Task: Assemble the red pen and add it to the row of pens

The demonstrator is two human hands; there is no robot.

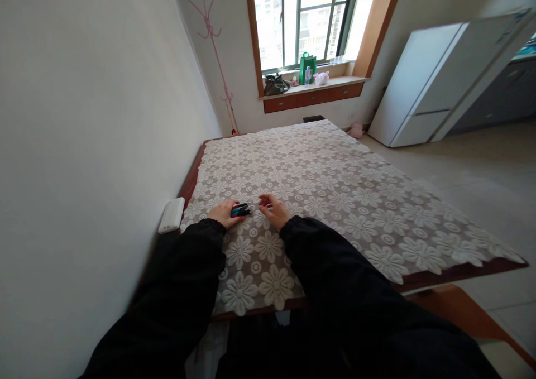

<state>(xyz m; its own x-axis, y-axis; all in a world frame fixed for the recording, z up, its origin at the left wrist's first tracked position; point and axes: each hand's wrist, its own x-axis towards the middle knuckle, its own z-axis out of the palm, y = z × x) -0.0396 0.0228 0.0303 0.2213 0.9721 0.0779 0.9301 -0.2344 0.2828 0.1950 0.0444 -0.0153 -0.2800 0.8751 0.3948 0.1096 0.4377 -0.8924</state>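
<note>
My left hand [221, 214] is closed around several pens [240, 210], just above or on the flowered tablecloth [268, 246]. The pens lie bunched together, with dark, teal and red parts showing, and their tips point right toward my other hand. To the right of those tips is my right hand [273, 210], its fingers curled loosely and apart, with nothing visible in them. A small gap separates it from the pens. Black sleeves cover both forearms.
At the table's left edge by the wall lies a white power bank [171, 215]. A wooden chair [464, 317] stands at the near right. Farther off are a pink coat stand [215, 49], a white refrigerator [435, 77] and a green bag [307, 68] on the windowsill.
</note>
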